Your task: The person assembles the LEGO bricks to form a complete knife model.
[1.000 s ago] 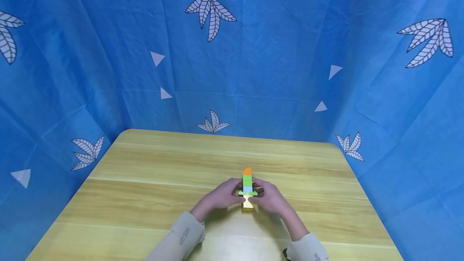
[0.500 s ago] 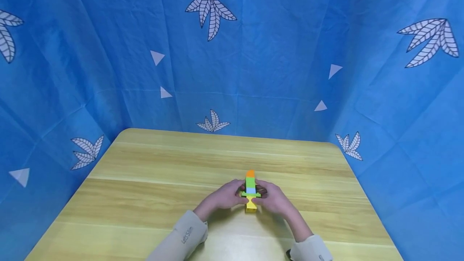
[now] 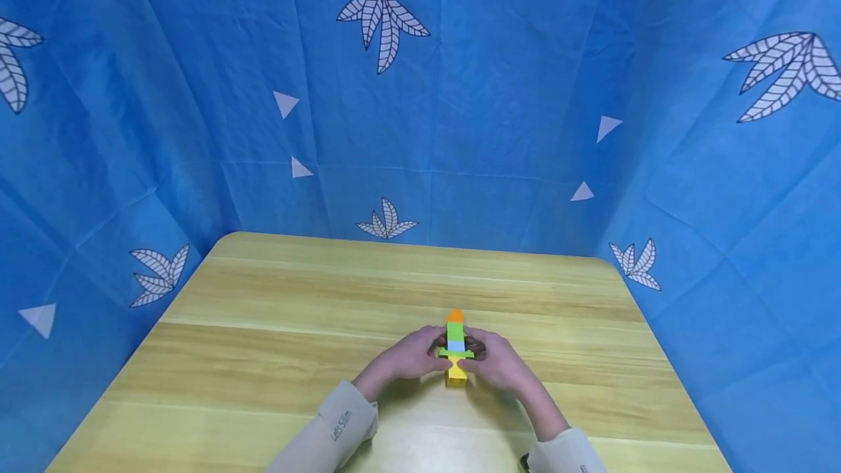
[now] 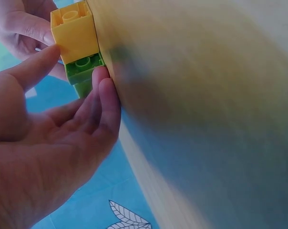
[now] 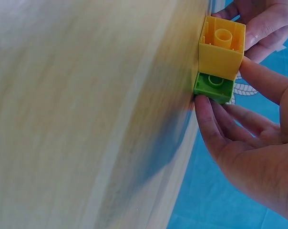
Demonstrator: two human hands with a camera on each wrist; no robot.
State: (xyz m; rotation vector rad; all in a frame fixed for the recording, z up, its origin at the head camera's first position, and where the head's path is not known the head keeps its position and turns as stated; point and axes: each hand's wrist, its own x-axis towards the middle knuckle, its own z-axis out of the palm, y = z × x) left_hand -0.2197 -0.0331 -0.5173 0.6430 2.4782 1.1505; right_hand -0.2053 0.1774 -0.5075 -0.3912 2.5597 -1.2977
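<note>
A sword-shaped stack of toy building blocks lies at the middle of the wooden table in the head view. It has an orange tip, green and light blue blocks, a wider green crosspiece and a yellow end. My left hand holds it from the left, thumb on the yellow block and fingers near the crosspiece. From the right, my right hand grips it the same way. In the right wrist view, the hollow underside of the yellow block faces the camera. Several fingertips are hidden behind the blocks.
The wooden table has rounded far corners. A blue curtain with leaf and triangle prints hangs behind it and on both sides. Light grey sleeves cover both forearms.
Both hands have shifted slightly right and a little toward the person, with the block sword between them. Most of this came in the first half second; the grip looks the same.
</note>
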